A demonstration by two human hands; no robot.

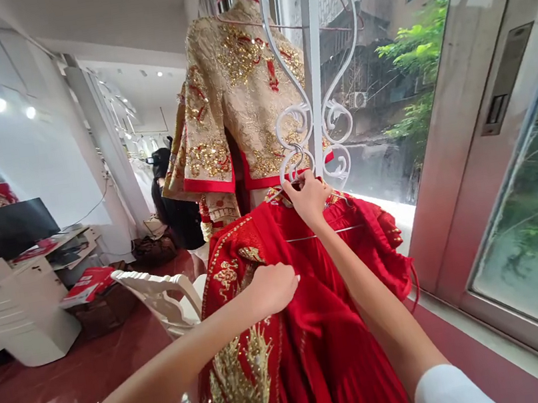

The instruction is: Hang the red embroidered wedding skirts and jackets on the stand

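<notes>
A red garment (341,345) with gold embroidery hangs in front of me on a wire hanger (325,233). My right hand (309,195) pinches the hanger near its hook, just below the scrolls of a white metal rack (314,73). Lower and to the left, my left hand (274,287) is closed on the red fabric at the garment's front edge. Its fingertips are partly hidden by the hand. Behind the rack hangs a cream jacket (249,103) with gold sequins and red trim, above the red garment.
On the right stands a metal-framed window (456,99). A white chair (162,295) is at the left of the garment. Farther left are a white desk (37,310), a dark monitor (10,230) and a red-topped box (89,285). A person in black (178,205) is behind the chair.
</notes>
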